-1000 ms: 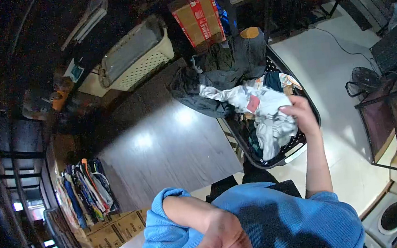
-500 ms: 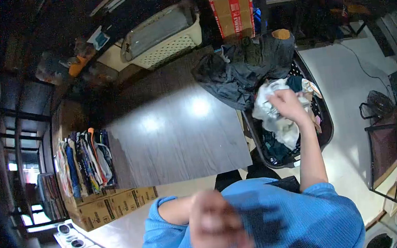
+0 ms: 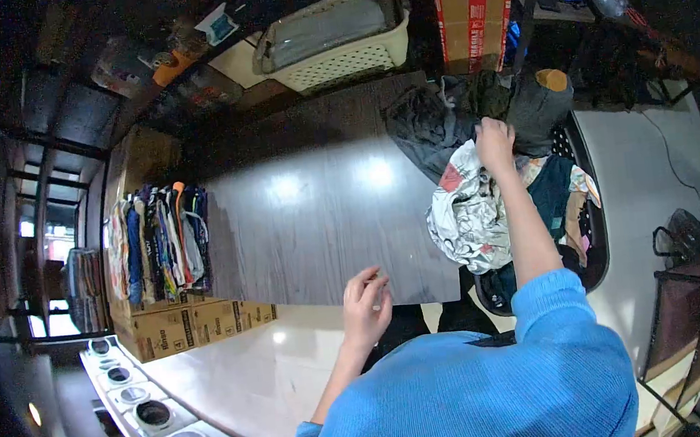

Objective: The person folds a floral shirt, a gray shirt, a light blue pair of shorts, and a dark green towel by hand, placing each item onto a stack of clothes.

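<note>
Lengthwise toward the blue sweater (image 3: pixel 470 385), white cloth (image 3: pixel 460 226) in right hand (image 3: pixel 496 143), grip tight; left hand (image 3: pixel 365 309), grip apart.

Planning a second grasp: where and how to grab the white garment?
Probably pinch the white garment by its left edge, left hand coming from the tabletop side: that edge shows uncovered, while the right hand is at the upper end.
</note>
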`<action>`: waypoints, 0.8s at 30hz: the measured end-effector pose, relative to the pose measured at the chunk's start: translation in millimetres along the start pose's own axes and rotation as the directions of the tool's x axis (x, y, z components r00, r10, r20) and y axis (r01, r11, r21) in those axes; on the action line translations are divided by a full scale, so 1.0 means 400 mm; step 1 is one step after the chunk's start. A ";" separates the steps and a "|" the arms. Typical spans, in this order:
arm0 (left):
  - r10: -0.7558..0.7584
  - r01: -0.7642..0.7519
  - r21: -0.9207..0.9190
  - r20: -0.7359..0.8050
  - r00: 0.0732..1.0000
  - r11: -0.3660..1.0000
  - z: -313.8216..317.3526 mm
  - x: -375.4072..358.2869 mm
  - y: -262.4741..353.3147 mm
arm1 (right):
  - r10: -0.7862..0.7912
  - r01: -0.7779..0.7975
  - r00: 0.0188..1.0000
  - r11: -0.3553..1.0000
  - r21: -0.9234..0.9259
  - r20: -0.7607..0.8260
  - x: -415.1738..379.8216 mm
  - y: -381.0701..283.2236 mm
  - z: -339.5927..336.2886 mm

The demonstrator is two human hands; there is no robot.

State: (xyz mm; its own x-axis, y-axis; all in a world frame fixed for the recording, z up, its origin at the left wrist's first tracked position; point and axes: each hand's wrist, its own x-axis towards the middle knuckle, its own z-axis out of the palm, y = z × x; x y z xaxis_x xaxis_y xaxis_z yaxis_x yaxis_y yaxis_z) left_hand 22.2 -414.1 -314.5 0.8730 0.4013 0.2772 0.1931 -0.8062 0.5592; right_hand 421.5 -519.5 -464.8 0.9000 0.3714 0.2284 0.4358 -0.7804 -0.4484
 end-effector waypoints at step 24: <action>0.282 -0.298 0.042 -0.465 0.839 0.954 -0.590 0.636 -0.298 | -0.320 0.500 0.335 0.858 -0.121 -0.886 0.034 -0.684 -0.847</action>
State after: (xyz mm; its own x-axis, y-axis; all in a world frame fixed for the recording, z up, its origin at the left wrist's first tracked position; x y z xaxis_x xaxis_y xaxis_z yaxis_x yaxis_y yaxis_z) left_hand 115.6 -113.3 -126.2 0.5785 0.3115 0.7539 -0.0569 -0.9065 0.4183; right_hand 310.5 -471.4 -46.0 0.1518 -0.0715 0.9858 0.8224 -0.5442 -0.1660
